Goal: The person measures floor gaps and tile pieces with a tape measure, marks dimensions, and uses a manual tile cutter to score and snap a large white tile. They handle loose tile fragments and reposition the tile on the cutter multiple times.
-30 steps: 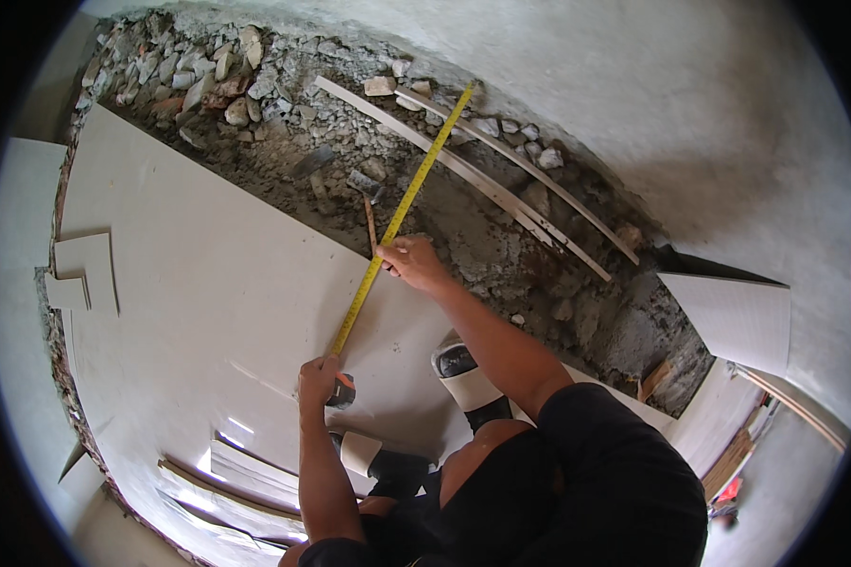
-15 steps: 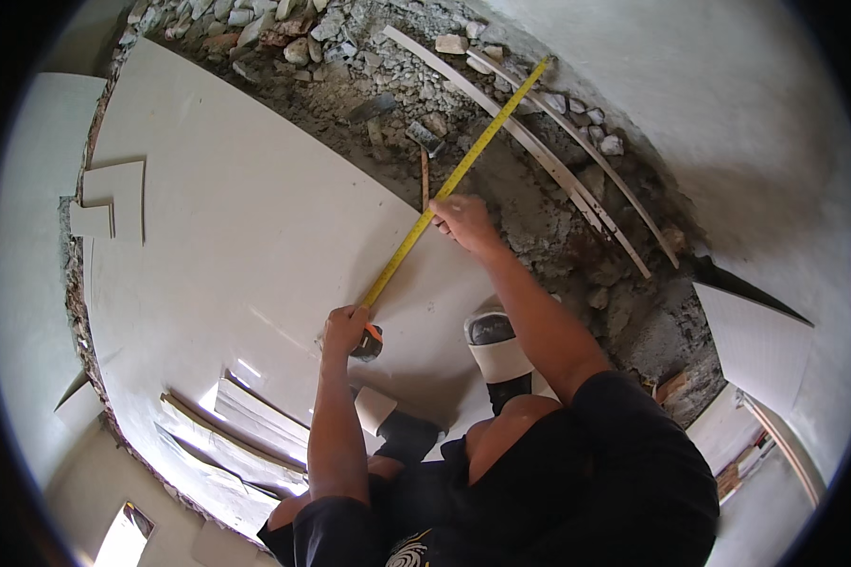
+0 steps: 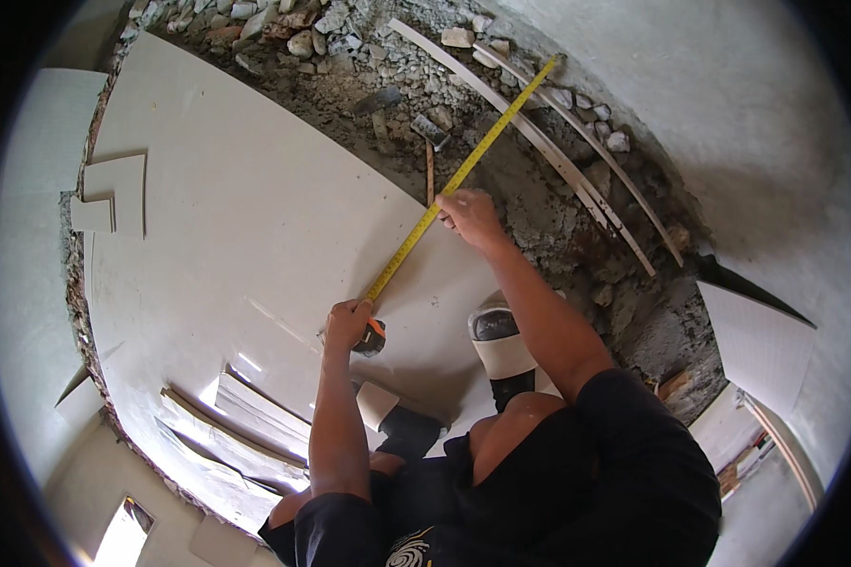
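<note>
A yellow tape measure (image 3: 490,139) is drawn out diagonally over a large pale board (image 3: 246,198) and past its edge, above the rubble. My left hand (image 3: 349,324) is closed around its black and orange case. Farther along, at the board's right edge, my right hand (image 3: 467,216) grips the blade between thumb and fingers. The blade's free end reaches toward the wall at the upper right. Just beyond my right hand lies a hammer (image 3: 430,132) with a dark head and wooden handle, its lower end hidden behind the hand and blade.
Broken stones (image 3: 340,42) and dirt border the board's far side. Long narrow strips (image 3: 539,142) lie across the rubble, under the blade. Board offcuts (image 3: 246,439) are at the lower left, and a white panel (image 3: 761,340) leans at the right. My shoes (image 3: 492,326) rest on the board.
The view has shifted very slightly. Both hands keep their hold on the tape measure, and its blade stays stretched at about the same length.
</note>
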### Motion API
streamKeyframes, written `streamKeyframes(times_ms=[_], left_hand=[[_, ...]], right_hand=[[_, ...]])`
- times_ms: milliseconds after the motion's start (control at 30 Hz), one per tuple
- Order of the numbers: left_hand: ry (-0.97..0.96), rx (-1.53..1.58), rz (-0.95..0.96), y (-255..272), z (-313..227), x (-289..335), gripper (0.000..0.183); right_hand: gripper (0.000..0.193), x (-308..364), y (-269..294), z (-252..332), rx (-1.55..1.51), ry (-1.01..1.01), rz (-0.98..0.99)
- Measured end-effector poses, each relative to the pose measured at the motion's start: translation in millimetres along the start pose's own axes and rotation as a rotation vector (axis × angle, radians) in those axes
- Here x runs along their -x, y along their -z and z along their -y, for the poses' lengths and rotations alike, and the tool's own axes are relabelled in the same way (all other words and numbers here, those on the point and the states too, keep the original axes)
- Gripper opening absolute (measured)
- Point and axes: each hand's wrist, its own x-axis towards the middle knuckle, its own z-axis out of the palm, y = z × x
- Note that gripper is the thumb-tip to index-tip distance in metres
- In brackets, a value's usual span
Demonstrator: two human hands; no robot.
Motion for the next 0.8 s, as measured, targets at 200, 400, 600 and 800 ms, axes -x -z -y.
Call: streamKeyframes(times_ms=[200,400,600,800], left_hand=[[0.01,-0.003,0.017,3,-6,2,0.041],[0.012,-0.014,0.022,4,-7,2,0.041],[-0.042,-0.004,0.061,6,-8,5,0.04],[-0.012,-0.004,0.026,4,-6,1,0.039]], right_hand=[[0.028,1,-1,3,0.018,-0.002,-0.015],[0.027,-1,-1,-2,-0.028,0.023,-0.002],[0.031,-2,-1,-10,0.016,0.073,-0.037],[0.033,-4,-1,-14,0.062,0.085,-0.037]])
